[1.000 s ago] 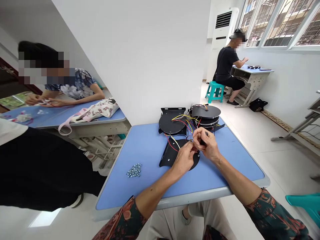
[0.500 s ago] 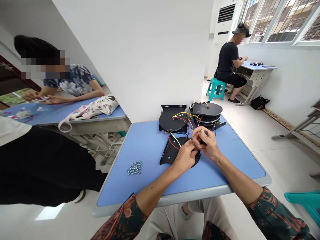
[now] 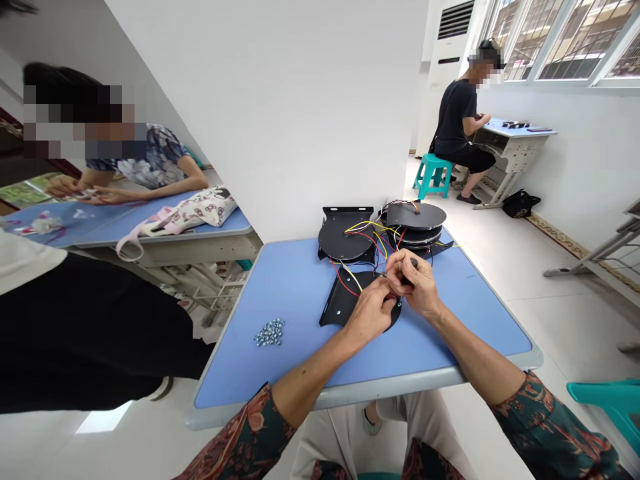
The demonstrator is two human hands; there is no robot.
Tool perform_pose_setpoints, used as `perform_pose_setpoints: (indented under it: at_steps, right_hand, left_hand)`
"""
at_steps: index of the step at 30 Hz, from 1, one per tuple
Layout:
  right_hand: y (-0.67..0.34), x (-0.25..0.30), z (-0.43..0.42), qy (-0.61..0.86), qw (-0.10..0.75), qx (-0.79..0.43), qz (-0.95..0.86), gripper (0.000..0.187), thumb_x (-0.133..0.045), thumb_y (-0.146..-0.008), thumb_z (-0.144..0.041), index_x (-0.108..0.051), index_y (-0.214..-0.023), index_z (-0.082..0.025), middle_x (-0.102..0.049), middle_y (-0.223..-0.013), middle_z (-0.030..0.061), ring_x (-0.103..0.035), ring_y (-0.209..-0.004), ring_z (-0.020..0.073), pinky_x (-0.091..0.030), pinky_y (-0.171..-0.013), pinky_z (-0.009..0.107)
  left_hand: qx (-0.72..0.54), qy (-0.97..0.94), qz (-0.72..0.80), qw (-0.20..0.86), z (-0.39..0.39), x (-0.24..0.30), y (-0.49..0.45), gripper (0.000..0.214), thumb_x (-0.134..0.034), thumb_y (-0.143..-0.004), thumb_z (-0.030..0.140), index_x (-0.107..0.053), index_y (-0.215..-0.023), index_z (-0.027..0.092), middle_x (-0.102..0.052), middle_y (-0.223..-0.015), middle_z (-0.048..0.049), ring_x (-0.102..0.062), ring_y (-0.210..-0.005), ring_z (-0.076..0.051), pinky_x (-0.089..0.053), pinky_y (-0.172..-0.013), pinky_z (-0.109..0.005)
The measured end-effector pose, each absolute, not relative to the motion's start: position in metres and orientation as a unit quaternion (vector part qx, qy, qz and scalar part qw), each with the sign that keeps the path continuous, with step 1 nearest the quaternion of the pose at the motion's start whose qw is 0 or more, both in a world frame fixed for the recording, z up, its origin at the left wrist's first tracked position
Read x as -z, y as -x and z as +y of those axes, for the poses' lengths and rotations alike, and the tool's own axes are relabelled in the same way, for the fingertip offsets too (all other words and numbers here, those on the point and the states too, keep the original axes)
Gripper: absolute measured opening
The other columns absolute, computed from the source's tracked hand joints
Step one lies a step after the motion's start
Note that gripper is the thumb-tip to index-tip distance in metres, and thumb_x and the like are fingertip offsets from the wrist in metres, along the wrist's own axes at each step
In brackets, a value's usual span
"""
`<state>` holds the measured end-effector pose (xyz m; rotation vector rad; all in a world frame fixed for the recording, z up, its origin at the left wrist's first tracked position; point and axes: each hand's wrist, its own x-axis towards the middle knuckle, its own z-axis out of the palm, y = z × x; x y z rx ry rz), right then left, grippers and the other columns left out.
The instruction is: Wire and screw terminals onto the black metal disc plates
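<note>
My right hand is closed round the black handle of a screwdriver; its tip is hidden by the fingers. Pressed close beside it, my left hand pinches at the far part of a black metal plate; what lies between those fingertips is hidden. The plate has a rounded end, a bent straight edge and a few silver screws. Red and yellow wires run from it to a round black unit behind. A stack of similar round units stands at the back right.
A small heap of silver screws lies on the left of the blue table. A white wall rises behind it. One person works at a table on the left, another sits far right. A green stool stands at lower right.
My right hand's fingers and the screwdriver handle have shifted very slightly. My left hand stays at the plate. Little else differs beyond a small camera shift.
</note>
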<state>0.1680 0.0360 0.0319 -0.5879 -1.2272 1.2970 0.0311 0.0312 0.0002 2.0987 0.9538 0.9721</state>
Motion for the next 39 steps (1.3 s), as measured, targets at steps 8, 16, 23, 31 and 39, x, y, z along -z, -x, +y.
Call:
perform_pose_setpoints:
  at_steps: [8, 16, 23, 31, 39]
  right_hand:
    - [-0.166, -0.033, 0.033, 0.239, 0.597, -0.533, -0.550, 0.041, -0.066, -0.090, -0.060, -0.065, -0.087, -0.018, -0.044, -0.053, -0.0066, -0.022, -0.040, 0.0041, -0.016, -0.040, 0.021]
    - [-0.168, -0.031, 0.033, 0.256, 0.569, -0.541, -0.564, 0.043, -0.065, -0.090, -0.061, -0.063, -0.090, -0.018, -0.048, -0.057, -0.0061, -0.021, -0.040, 0.0034, -0.016, -0.038, 0.020]
    - [-0.175, -0.042, 0.039, 0.291, 0.524, -0.517, -0.612, 0.041, -0.065, -0.090, -0.059, -0.064, -0.091, -0.018, -0.059, -0.070, -0.0012, -0.050, -0.051, 0.0092, -0.040, -0.046, 0.022]
    - [-0.197, -0.059, 0.042, 0.342, 0.531, -0.434, -0.643, 0.042, -0.070, -0.088, -0.056, -0.071, -0.105, -0.018, -0.070, -0.088, 0.0054, -0.060, -0.076, 0.0158, -0.047, -0.065, 0.027]
    - [-0.205, -0.061, 0.044, 0.388, 0.519, -0.404, -0.646, 0.034, -0.083, -0.076, -0.048, -0.076, -0.087, -0.017, -0.069, -0.079, 0.0037, -0.059, -0.071, 0.0161, -0.049, -0.066, 0.030]
  left_hand:
    - [-0.368, -0.802, 0.358, 0.307, 0.032, -0.004, -0.032, 0.030, -0.055, -0.081, -0.001, -0.073, -0.095, 0.019, -0.073, -0.115, -0.0079, -0.066, -0.112, -0.024, -0.053, -0.104, -0.038]
    - [-0.350, -0.788, 0.385, 0.331, 0.030, -0.010, -0.032, 0.022, -0.060, -0.079, 0.001, -0.072, -0.085, 0.019, -0.074, -0.103, -0.0041, -0.068, -0.100, -0.022, -0.055, -0.097, -0.035]
    - [-0.361, -0.772, 0.406, 0.329, 0.029, -0.010, -0.032, 0.016, -0.070, -0.082, 0.011, -0.066, -0.068, 0.017, -0.071, -0.088, -0.0025, -0.067, -0.089, -0.019, -0.054, -0.088, -0.032]
    - [-0.376, -0.780, 0.382, 0.322, 0.033, -0.005, -0.034, 0.013, -0.071, -0.087, 0.012, -0.079, -0.080, 0.020, -0.076, -0.099, -0.0038, -0.071, -0.096, -0.019, -0.055, -0.093, -0.030]
    - [-0.384, -0.778, 0.378, 0.324, 0.033, -0.004, -0.033, 0.015, -0.069, -0.087, 0.009, -0.078, -0.081, 0.020, -0.076, -0.098, -0.0033, -0.071, -0.096, -0.018, -0.055, -0.093, -0.029]
